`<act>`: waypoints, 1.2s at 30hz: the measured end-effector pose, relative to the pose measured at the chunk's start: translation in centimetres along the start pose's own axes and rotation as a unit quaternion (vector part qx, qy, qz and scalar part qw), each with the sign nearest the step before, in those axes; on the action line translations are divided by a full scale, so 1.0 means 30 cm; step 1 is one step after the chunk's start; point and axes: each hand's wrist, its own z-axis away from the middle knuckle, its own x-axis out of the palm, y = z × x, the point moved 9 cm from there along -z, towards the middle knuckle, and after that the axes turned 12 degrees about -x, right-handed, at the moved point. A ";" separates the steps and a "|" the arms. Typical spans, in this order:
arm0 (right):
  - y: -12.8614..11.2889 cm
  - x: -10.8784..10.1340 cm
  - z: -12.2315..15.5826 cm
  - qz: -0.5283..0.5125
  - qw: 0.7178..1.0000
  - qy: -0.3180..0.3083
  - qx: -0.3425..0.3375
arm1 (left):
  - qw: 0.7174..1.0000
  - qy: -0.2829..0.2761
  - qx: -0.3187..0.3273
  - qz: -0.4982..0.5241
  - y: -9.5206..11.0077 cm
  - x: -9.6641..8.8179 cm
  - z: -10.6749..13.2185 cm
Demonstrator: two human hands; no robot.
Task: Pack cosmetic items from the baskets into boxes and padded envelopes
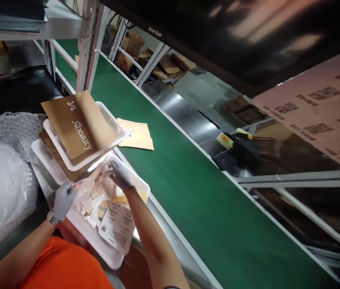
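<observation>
My left hand [64, 199], in a pale glove, grips the near-left edge of a clear plastic bag [86, 192]. At the bag's other side, my gloved right hand [120, 175] has its fingers bent and pinched on the plastic. The bag lies over a white plastic basket [114, 261]. In the basket are several small packets and a white printed card [117, 226] with drawings and a code on it. Part of the contents is hidden beneath the bag and my right forearm.
Beyond the basket, a brown "beauty" envelope [79, 124] lies on stacked white baskets [47, 126]. A kraft mailer [138, 136] rests on the green conveyor belt [188, 192]. Bubble wrap [4, 172] bulges at left. A dark monitor [218, 36] and a pink code sheet [317, 108] hang above.
</observation>
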 end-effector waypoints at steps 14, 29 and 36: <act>-0.016 -0.227 0.287 -0.084 0.956 0.158 0.234 | 0.996 -0.042 0.064 -0.037 0.091 0.124 -0.020; -0.513 0.207 0.674 -0.767 0.401 0.451 0.217 | 0.947 -0.208 0.222 -0.099 0.221 0.311 0.227; -0.597 0.231 0.818 -0.626 0.453 0.578 0.262 | 0.936 -0.209 0.222 -0.175 0.169 0.312 0.309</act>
